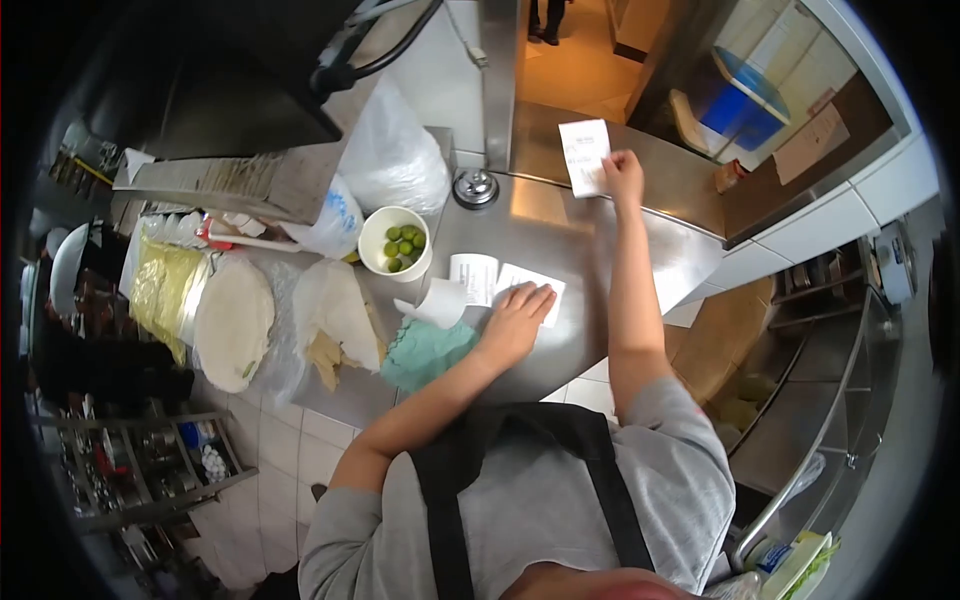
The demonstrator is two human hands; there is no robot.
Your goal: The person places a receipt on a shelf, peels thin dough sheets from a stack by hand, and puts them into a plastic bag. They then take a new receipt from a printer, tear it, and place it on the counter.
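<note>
My right hand (625,178) pinches the edge of a printed paper slip (585,155) above the ledge of the window opening. Flat on the steel counter (560,220), my left hand (518,315) rests with fingers spread on another paper slip (540,285). Just left of it lies a curled printed slip (474,277), beside a curled white paper (443,302) and a crumpled green cloth (425,352). A white tub of green limes (404,246) stands behind these, near a metal call bell (475,188).
On the left are a clear plastic bag (395,160), a pale round stack (233,325) and yellow plastic packaging (168,290). Beyond the window opening are a blue bin (742,108) and a person's legs (546,20). A metal rail (800,460) runs at right.
</note>
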